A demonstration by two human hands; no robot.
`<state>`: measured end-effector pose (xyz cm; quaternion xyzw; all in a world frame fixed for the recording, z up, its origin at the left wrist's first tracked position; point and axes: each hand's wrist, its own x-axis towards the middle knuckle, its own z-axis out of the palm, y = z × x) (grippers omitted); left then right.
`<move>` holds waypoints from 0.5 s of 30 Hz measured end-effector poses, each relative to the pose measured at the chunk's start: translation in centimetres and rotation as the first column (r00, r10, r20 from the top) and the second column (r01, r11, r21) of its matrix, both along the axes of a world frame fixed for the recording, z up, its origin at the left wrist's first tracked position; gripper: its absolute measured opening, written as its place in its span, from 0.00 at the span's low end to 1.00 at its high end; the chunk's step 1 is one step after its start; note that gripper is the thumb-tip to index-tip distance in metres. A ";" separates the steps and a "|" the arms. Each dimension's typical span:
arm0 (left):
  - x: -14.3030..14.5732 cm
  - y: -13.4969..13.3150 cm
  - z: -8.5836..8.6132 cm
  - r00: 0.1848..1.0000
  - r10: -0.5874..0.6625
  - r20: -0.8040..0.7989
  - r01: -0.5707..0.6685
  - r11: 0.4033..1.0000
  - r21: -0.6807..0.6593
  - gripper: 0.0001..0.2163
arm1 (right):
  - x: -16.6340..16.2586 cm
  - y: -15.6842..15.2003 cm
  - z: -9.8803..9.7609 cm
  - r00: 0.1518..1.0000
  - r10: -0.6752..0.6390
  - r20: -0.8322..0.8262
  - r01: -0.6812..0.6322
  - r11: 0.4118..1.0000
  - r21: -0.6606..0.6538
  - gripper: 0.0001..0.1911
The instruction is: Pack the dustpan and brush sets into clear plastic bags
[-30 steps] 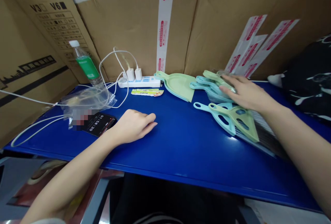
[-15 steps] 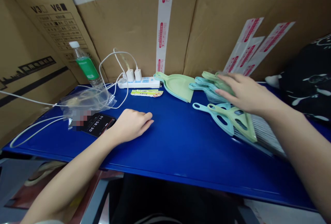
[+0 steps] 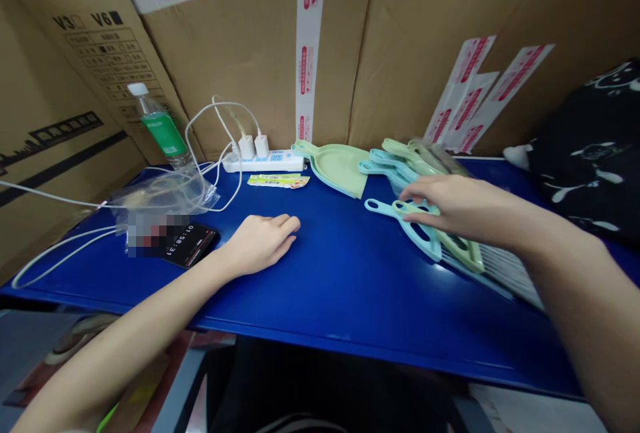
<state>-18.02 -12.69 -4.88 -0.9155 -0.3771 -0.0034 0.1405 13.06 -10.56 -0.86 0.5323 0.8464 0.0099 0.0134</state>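
The right hand (image 3: 460,206) has its thumb and fingers (image 3: 425,187) slightly apart above one green brush (image 3: 470,256), which lies over one blue brush (image 3: 431,246) on the counter (image 3: 345,306); if they touch it, I cannot tell. The left hand (image 3: 260,243) rests loosely curled, nothing visible inside. Behind are two stacked dustpans (image 3: 343,165); farther left, one phone (image 3: 193,245), two chargers (image 3: 261,146), one bottle (image 3: 165,134).

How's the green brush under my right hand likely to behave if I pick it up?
The green brush is probably light, since its plastic-looking body has cut-out openings. Thin bristles will likely bend while the body should stay stiff. Broad and flat, overlapping the blue brush, it seems likelier to slide than roll.
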 end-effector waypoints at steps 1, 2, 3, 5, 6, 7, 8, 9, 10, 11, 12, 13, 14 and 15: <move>0.2 0.1 0.0 1.000 -0.020 -0.019 0.021 0.999 0.035 0.06 | 0.1 0.0 -0.2 1.000 -0.009 0.024 0.009 1.000 -0.011 0.17; 0.5 0.3 0.0 0.998 -0.043 -0.039 0.046 0.996 0.071 0.06 | 0.1 0.0 -0.4 0.999 -0.021 0.050 0.022 1.000 -0.018 0.17; 0.8 0.5 0.1 0.996 -0.067 -0.055 0.073 0.992 0.103 0.07 | 0.1 0.0 -0.6 0.997 -0.035 0.072 0.037 0.999 -0.024 0.17; 1.6 0.9 0.4 0.990 -0.114 -0.080 0.124 0.982 0.142 0.07 | 0.1 0.1 -0.9 0.993 -0.070 0.095 0.074 0.997 -0.037 0.16; 2.1 1.1 0.7 0.988 -0.130 -0.088 0.142 0.978 0.152 0.08 | 0.2 0.1 -1.1 0.991 -0.087 0.099 0.091 0.995 -0.039 0.15; 2.7 1.4 0.9 0.985 -0.142 -0.096 0.156 0.975 0.158 0.08 | 0.2 0.2 -1.2 0.990 -0.101 0.100 0.105 0.994 -0.040 0.14; 3.4 1.8 1.2 0.984 -0.146 -0.103 0.162 0.973 0.165 0.09 | 0.3 0.3 -1.3 0.989 -0.107 0.102 0.112 0.993 -0.041 0.12; 4.2 2.2 1.4 0.983 -0.147 -0.112 0.165 0.972 0.169 0.10 | 0.3 0.4 -1.4 0.988 -0.112 0.103 0.117 0.992 -0.040 0.11; 5.1 2.7 1.6 0.981 -0.150 -0.119 0.169 0.971 0.169 0.11 | 0.4 0.5 -1.5 0.988 -0.119 0.101 0.123 0.992 -0.042 0.10; 6.0 3.3 1.8 0.981 -0.151 -0.123 0.170 0.971 0.169 0.12 | 0.4 0.5 -1.6 0.987 -0.128 0.098 0.132 0.990 -0.043 0.09; 6.9 3.9 2.0 0.982 -0.146 -0.122 0.165 0.972 0.168 0.12 | 0.4 0.6 -1.6 0.986 -0.137 0.097 0.141 0.989 -0.044 0.08; 7.8 4.5 2.2 0.983 -0.135 -0.121 0.154 0.974 0.169 0.13 | 0.3 0.7 -1.6 0.984 -0.144 0.107 0.149 0.988 -0.041 0.08; 8.7 5.1 2.4 0.984 -0.126 -0.129 0.146 0.976 0.164 0.14 | 0.2 0.7 -1.6 0.980 -0.151 0.127 0.156 0.987 -0.033 0.08; 9.4 5.7 2.6 0.984 -0.109 -0.142 0.131 0.979 0.155 0.15 | 0.0 0.6 -1.5 0.976 -0.153 0.154 0.159 0.987 -0.024 0.09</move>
